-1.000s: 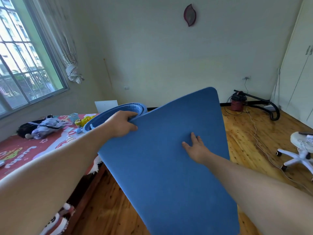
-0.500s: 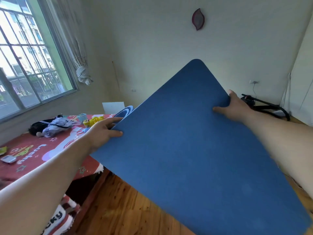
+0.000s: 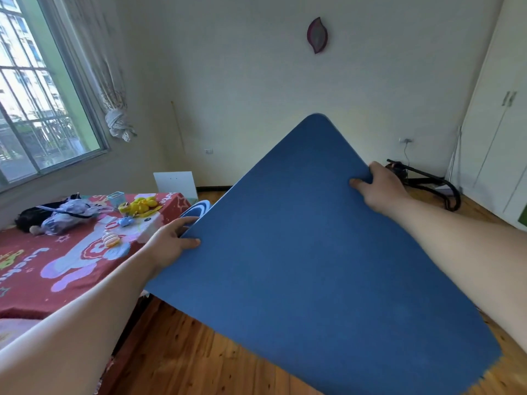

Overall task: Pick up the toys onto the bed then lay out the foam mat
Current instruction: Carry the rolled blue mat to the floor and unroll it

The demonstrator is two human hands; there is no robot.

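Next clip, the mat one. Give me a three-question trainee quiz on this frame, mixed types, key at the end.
1. True or false: the foam mat is fully rolled up.
2. The left hand and right hand: A) both grip the mat's edges; B) both rest flat on top of it; C) neither touches it.
3. Fill in: the yellow toys lie on the ___.
Key: 1 false, it is spread open and held up tilted; 2 A; 3 bed.

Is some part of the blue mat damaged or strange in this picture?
Yes: the foam mat looks ragged along its near right edge, perhaps torn, while its far corner is smoothly rounded.
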